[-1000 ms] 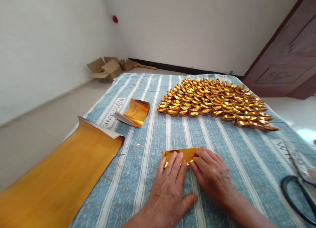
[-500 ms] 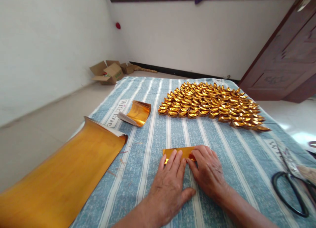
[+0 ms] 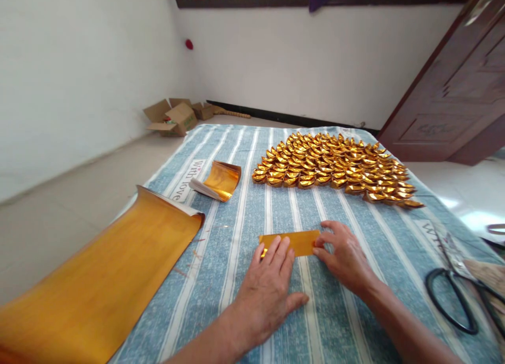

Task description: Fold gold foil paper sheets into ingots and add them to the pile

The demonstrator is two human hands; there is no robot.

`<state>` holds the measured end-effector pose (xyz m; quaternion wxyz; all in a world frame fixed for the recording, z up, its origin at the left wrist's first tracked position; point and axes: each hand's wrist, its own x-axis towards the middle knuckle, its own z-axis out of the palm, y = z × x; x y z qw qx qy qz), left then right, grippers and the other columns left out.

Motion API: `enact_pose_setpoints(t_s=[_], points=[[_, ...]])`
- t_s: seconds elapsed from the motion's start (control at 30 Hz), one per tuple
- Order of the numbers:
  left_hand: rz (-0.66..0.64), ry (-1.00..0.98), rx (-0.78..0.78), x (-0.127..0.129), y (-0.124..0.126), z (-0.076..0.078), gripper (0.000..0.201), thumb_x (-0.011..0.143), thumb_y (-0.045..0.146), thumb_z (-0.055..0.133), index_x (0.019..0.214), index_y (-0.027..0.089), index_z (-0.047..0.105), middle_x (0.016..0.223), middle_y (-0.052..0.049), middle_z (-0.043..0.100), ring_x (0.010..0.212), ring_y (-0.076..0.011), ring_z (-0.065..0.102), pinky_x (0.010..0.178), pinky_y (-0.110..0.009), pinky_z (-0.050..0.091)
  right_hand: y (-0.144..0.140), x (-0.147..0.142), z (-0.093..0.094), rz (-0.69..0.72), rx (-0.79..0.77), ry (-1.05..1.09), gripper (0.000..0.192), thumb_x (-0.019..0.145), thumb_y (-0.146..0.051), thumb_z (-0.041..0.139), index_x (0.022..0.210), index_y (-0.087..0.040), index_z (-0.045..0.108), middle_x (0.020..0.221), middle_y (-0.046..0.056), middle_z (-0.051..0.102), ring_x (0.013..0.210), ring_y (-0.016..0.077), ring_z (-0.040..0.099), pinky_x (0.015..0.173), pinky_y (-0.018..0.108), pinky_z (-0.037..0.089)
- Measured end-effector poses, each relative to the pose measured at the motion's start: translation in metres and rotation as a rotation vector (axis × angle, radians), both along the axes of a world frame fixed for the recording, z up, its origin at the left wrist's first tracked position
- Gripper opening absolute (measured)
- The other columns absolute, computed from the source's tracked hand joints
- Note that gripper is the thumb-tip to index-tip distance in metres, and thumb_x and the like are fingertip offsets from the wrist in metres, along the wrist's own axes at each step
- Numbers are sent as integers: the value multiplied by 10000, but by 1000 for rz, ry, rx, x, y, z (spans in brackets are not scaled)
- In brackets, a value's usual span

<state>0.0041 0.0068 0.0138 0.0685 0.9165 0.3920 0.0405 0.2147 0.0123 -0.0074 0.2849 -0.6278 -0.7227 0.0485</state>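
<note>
Head camera, the only view, looks down on a folded gold paper strip (image 3: 290, 243) lying flat on a blue-and-white striped cloth (image 3: 355, 301), its long axis running side to side across the person's front. The left hand (image 3: 268, 290) lies palm down with fingers straight and spread flat, its fingertips pressing the strip's near-left part; it grips nothing, only holds the paper down. The right hand (image 3: 343, 253) sits at the strip's other end, fingers curled, thumb and forefinger closing on the right tip of the strip (whether they truly pinch it or merely press it cannot be told from here). So the strip spans the gap between the two hands, just ahead of the left fingertips and directly to the left of the right fingers; both hands touch it, one at each end. Further ahead of both hands lies a dense patch of folded gold ingots (image 3: 335, 167). Ahead and to the left of the left hand rests a small curled stack of gold sheets (image 3: 219, 181), and well to the left a large gold sheet (image 3: 102, 280) curls at its far edge. Black-handled scissors (image 3: 453, 301) lie well to the right of the right hand.
</note>
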Motion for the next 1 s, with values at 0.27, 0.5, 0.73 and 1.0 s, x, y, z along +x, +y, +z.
enact_pose_setpoints(t_s=[0.27, 0.5, 0.73, 1.0], points=[[-2, 66, -51, 1, 1, 5, 698, 884, 607, 458, 1386, 122, 443, 1498, -164, 361, 1392, -317, 308, 1096, -543, 294, 6, 21, 1, 13, -106, 22, 111, 743, -158, 634, 662, -216, 683, 1150, 94, 594, 1085, 288, 543, 884, 501, 440], [13, -4, -55, -1, 0, 2, 673, 900, 617, 414, 1377, 143, 449, 1494, -150, 375, 1399, -298, 298, 1110, -528, 281, 4, 15, 10, -1, 105, 243, 80, 800, -176, 590, 842, -199, 654, 882, 50, 661, 854, 199, 606, 749, 350, 504], [5, -1, -98, -2, 1, 0, 729, 898, 650, 371, 1433, 155, 364, 1522, -146, 323, 1413, -296, 265, 1126, -514, 235, 6, -30, -10, 211, 126, 117, 190, 855, -201, 561, 1022, -202, 652, 1077, 95, 647, 1047, 246, 565, 921, 444, 450], [-104, 67, -74, -16, 11, 8, 641, 901, 570, 472, 1408, 184, 400, 1519, -122, 338, 1416, -265, 268, 1122, -448, 248, 10, -21, -19, 217, -20, 77, 225, 858, -198, 564, 1065, -231, 646, 1191, 93, 599, 1136, 250, 534, 978, 447, 416]])
